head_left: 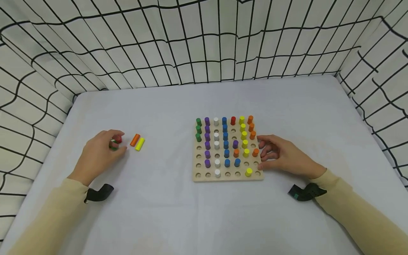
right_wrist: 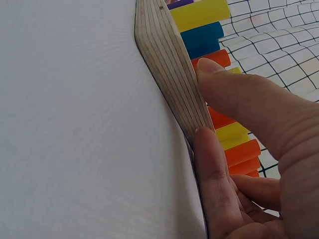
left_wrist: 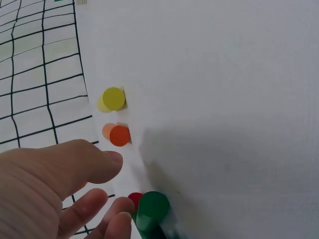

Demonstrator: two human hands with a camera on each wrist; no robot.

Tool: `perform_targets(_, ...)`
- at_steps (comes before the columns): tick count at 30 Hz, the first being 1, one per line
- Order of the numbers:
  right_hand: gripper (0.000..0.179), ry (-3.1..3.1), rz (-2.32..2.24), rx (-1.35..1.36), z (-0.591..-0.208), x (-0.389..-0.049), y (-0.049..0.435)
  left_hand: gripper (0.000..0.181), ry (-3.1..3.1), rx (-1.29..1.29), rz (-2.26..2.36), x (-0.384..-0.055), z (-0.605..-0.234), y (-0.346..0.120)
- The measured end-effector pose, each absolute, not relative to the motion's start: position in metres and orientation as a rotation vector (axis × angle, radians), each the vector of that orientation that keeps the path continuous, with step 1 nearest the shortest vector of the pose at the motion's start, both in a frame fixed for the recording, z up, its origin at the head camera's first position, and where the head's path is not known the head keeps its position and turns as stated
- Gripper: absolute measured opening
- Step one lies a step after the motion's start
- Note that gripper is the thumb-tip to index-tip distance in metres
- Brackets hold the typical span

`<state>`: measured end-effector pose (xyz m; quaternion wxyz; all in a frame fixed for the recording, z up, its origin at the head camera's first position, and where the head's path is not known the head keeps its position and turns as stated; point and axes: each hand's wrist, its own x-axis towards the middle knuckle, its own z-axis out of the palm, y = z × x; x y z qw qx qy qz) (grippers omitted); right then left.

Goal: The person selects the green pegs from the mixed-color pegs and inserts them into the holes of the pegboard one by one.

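Note:
A wooden pegboard [head_left: 203, 168] lies on the table, its coloured round pegs standing in columns of holes. My right hand [head_left: 278, 156] holds its right edge; in the right wrist view the thumb [right_wrist: 224, 87] lies at the top edge and a finger [right_wrist: 212, 157] against the layered side. My left hand [head_left: 100, 152] is at the left of the table, beside a red peg [head_left: 118, 138] and a green peg [left_wrist: 153, 206] partly hidden by the fingers. Thumb and fingers are spread apart there. An orange peg [head_left: 135, 140] and a yellow peg [head_left: 140, 144] lie just right of that hand.
White cloth [head_left: 165, 212] covers the table. A black wire grid [head_left: 204, 35] rises along the back and both sides, with white sheeting behind it. Black wrist cameras sit at both sleeves. The board's front left and front right parts have several bare holes.

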<state>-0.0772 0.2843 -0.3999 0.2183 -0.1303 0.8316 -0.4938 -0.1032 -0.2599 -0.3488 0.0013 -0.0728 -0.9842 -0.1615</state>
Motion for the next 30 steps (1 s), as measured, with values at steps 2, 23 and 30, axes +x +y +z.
perform_targets(2, 0.096, 2.304, -1.367, -0.360, -0.400, -0.077, 0.285, 0.043, -3.094, -0.231, -0.501, -0.103, -0.349, -0.263)
perform_targets(23, 0.091, 2.290, -1.402, -0.390, -0.399, -0.075, 0.286, 0.034, -3.055, -0.193, -0.501, -0.100, -0.354, -0.276)
perform_targets(30, 0.093, 2.287, -1.398, -0.378, -0.400, -0.077, 0.286, 0.026, -3.001, -0.214, -0.508, -0.098, -0.356, -0.279)
